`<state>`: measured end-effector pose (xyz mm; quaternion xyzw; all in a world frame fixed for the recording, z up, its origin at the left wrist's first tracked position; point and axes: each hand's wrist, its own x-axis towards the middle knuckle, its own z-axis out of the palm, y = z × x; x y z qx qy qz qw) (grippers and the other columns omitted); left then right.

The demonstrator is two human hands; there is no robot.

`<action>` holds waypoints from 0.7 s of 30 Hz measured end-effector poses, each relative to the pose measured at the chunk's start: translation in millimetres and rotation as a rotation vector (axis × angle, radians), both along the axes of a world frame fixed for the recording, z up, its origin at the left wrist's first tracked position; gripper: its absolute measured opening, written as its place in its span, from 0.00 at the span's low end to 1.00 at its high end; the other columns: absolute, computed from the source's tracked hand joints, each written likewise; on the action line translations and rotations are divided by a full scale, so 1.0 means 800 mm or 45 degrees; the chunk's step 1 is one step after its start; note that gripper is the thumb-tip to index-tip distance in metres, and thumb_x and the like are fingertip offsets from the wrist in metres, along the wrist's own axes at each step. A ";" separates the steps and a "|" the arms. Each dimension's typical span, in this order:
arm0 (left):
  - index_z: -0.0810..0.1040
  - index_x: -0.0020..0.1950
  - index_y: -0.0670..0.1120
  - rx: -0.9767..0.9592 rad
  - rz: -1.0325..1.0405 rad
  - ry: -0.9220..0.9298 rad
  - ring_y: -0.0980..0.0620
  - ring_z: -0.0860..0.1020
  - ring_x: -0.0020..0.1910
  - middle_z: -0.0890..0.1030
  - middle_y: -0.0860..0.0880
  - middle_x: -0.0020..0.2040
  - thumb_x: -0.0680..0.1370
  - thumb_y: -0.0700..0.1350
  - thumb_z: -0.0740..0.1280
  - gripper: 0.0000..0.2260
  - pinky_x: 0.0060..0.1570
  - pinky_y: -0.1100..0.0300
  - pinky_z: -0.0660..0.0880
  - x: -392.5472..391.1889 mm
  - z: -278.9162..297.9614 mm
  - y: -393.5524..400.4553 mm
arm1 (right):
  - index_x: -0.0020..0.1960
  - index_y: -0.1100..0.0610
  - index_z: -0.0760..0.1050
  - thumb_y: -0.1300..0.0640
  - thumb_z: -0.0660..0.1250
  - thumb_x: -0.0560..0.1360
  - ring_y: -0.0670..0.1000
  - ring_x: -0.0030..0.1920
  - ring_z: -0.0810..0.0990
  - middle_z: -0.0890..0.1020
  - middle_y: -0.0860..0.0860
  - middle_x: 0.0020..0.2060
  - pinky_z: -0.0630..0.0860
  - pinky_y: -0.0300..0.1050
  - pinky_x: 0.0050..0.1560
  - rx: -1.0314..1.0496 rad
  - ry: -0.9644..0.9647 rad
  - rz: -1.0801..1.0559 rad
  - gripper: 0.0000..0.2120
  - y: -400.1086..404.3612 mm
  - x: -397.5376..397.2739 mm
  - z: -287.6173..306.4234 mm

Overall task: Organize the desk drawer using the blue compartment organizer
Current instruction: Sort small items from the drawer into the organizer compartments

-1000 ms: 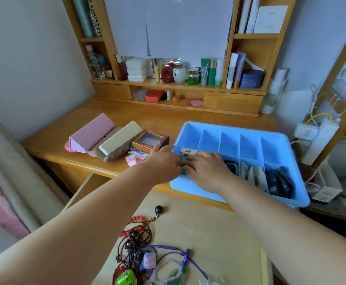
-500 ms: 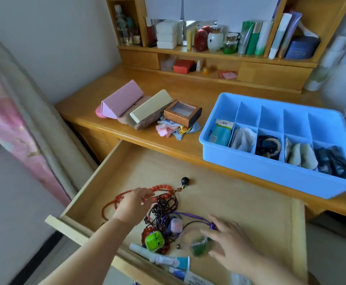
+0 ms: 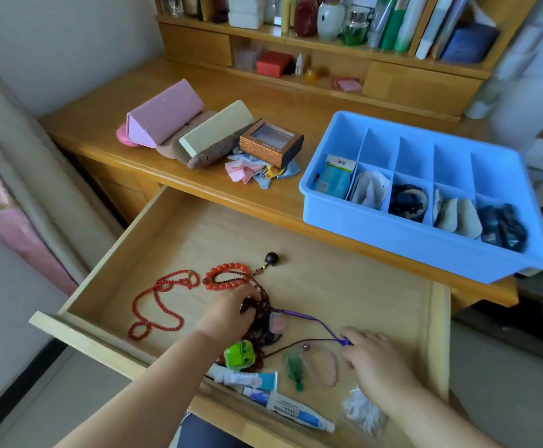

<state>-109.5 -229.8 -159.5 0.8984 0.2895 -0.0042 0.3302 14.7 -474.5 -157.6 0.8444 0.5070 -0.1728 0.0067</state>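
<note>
While the pale wooden desk drawer (image 3: 344, 286) stands pulled out, the head view shows the left hand (image 3: 228, 315) curled over a tangle of dark brown beaded strings (image 3: 260, 318), its fingers gripping some of the beads. The right hand (image 3: 376, 360) pinches a purple cord (image 3: 309, 318) at its near end, fingers bent round it. Between the hands lie a green plastic frog-shaped toy (image 3: 239, 355), a green pendant (image 3: 294, 370) and a pale pink bead bracelet (image 3: 326, 367). Two red bead strands (image 3: 163, 302) lie just left of the left hand, and two white tubes (image 3: 283, 402) rest along the drawer's near wall. The blue plastic compartment organizer (image 3: 393, 234) sits on the desk top (image 3: 95, 124) beyond the drawer, up and to the right of both hands, well apart from them. Its near row of compartments is filled, while the far row shows bare blue floors. The drawer's right half and far strip are bare wood.
</note>
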 end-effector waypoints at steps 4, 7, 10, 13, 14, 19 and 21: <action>0.78 0.52 0.51 -0.160 0.054 -0.124 0.62 0.72 0.36 0.78 0.57 0.47 0.73 0.34 0.65 0.14 0.35 0.75 0.67 0.004 0.003 -0.013 | 0.52 0.51 0.74 0.59 0.58 0.73 0.53 0.58 0.74 0.72 0.44 0.65 0.67 0.38 0.53 -0.049 -0.027 -0.116 0.10 -0.014 0.012 0.001; 0.79 0.51 0.49 -0.123 0.240 -0.191 0.59 0.73 0.38 0.78 0.54 0.47 0.74 0.32 0.62 0.14 0.36 0.71 0.67 0.000 0.001 -0.011 | 0.42 0.48 0.70 0.60 0.58 0.73 0.50 0.53 0.76 0.76 0.40 0.58 0.70 0.41 0.50 0.008 0.030 -0.186 0.08 -0.022 0.015 0.005; 0.78 0.46 0.52 -0.222 0.558 -0.321 0.57 0.72 0.31 0.79 0.52 0.44 0.76 0.32 0.60 0.15 0.28 0.68 0.67 -0.012 0.001 -0.002 | 0.39 0.49 0.74 0.57 0.70 0.65 0.49 0.41 0.79 0.80 0.44 0.40 0.69 0.40 0.41 0.088 -0.062 -0.228 0.07 -0.016 0.010 0.010; 0.76 0.47 0.54 -0.323 0.795 -0.503 0.54 0.71 0.29 0.80 0.50 0.45 0.77 0.34 0.60 0.14 0.24 0.65 0.68 -0.022 0.005 0.002 | 0.46 0.50 0.78 0.55 0.75 0.61 0.52 0.42 0.81 0.81 0.45 0.39 0.74 0.44 0.43 0.246 -0.091 -0.255 0.15 0.000 0.004 0.000; 0.76 0.49 0.54 -0.313 0.816 -0.530 0.53 0.73 0.32 0.79 0.50 0.47 0.77 0.35 0.60 0.13 0.27 0.63 0.71 -0.025 0.007 0.001 | 0.54 0.50 0.76 0.53 0.71 0.66 0.52 0.49 0.79 0.79 0.46 0.48 0.72 0.46 0.50 0.211 -0.085 -0.261 0.17 0.010 0.003 -0.005; 0.76 0.55 0.52 -0.154 0.646 -0.447 0.53 0.72 0.57 0.73 0.53 0.57 0.77 0.36 0.62 0.13 0.59 0.54 0.71 -0.026 0.007 -0.008 | 0.59 0.53 0.71 0.56 0.59 0.77 0.53 0.62 0.70 0.71 0.51 0.59 0.64 0.45 0.61 -0.085 -0.146 -0.238 0.12 0.040 0.009 -0.030; 0.76 0.54 0.51 -0.076 0.590 -0.439 0.53 0.71 0.58 0.73 0.53 0.57 0.77 0.35 0.63 0.12 0.60 0.55 0.69 -0.027 0.006 -0.012 | 0.59 0.55 0.71 0.59 0.57 0.78 0.54 0.61 0.71 0.73 0.52 0.59 0.64 0.46 0.61 -0.159 -0.131 -0.198 0.11 0.042 0.012 -0.030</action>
